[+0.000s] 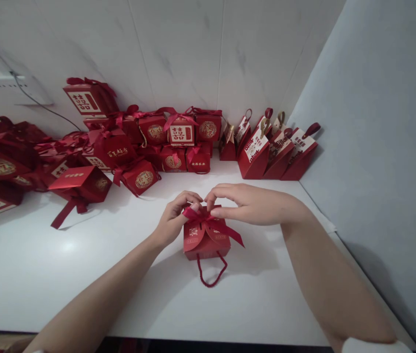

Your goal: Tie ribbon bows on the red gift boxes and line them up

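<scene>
At the centre of the frame, a small red paper gift box (207, 241) stood on the white tabletop (83, 274), its red cord handle (212, 275) trailing toward the lower edge. Both hands met above it. The left hand (174, 219) and right hand (247, 203) were each closed in a fingertip pinch on the red satin ribbon bow (201, 214), apparently keeping its loops taut. Farther up, a heap of red ribboned boxes (112, 147) filled the upper left, and wedge-shaped red boxes (266, 153) lined the wall corner, seemingly set aside.
</scene>
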`<state>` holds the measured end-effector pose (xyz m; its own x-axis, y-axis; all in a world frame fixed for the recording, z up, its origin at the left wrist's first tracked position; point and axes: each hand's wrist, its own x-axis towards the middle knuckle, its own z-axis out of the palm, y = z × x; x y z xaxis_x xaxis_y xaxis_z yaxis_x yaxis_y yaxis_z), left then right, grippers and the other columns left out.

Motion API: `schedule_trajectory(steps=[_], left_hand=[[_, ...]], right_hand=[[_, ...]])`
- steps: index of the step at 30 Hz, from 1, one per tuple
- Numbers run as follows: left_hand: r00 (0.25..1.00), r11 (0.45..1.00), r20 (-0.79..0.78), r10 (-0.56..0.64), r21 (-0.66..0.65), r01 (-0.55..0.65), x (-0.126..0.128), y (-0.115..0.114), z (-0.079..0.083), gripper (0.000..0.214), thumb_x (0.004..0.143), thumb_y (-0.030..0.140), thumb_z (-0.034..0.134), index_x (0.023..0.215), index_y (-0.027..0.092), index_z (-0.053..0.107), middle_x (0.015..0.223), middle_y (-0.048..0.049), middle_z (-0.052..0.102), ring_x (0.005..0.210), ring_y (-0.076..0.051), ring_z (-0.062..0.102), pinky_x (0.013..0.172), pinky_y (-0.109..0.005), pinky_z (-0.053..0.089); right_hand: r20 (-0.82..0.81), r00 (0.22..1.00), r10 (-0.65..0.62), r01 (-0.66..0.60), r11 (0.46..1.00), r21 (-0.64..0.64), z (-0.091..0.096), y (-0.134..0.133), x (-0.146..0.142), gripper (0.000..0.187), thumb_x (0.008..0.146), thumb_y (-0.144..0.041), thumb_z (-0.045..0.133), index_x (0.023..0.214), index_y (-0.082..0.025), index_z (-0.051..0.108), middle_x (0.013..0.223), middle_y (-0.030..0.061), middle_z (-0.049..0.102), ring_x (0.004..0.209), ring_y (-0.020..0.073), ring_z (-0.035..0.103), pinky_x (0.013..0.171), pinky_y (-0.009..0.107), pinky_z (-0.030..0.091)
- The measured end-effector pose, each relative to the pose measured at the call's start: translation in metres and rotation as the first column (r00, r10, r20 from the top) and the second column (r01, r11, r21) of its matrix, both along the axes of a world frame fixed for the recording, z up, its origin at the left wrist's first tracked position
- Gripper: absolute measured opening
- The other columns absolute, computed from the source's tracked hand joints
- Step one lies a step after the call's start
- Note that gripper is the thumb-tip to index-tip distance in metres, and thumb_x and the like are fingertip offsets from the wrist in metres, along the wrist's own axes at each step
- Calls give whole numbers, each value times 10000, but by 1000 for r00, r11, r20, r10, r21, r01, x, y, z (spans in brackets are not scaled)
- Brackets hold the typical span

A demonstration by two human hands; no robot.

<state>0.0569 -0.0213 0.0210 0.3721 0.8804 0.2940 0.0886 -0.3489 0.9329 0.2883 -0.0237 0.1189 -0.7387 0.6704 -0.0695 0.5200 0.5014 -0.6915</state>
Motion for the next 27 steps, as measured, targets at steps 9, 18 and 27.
schedule_trajectory(steps=[9, 18, 27], left_hand=[[925, 925, -72, -373, -111, 364, -25, 12, 14, 239, 812, 410, 680, 754, 193, 597, 1354, -135, 533, 1280, -365, 494, 1057, -520, 404], [952, 935, 91, -293, -181, 305, -23, 12, 4, 323, 832, 427, 685, 629, 176, 664, 1325, -126, 564, 1215, -362, 559, 994, -504, 476], [989, 965, 0, -148, -216, 145, -19, 11, 5, 308, 915, 406, 598, 817, 195, 800, 1198, -120, 637, 1030, -259, 637, 849, -361, 526]], right_hand=[[66, 998, 10, -12, 1000, 18, -11, 11, 5, 126, 894, -282, 546, 940, -236, 654, 1081, 39, 649, 952, 219, 581, 821, 324, 427], [80, 996, -32, 32, 999, -7, -16, 16, 5, 245, 949, -382, 482, 1046, -231, 649, 1152, 50, 649, 1010, 228, 581, 849, 335, 419], [89, 996, -1, 5, 999, -44, -16, 18, 7, 329, 962, -471, 461, 1063, -227, 657, 1181, 57, 634, 1027, 225, 586, 853, 325, 426]])
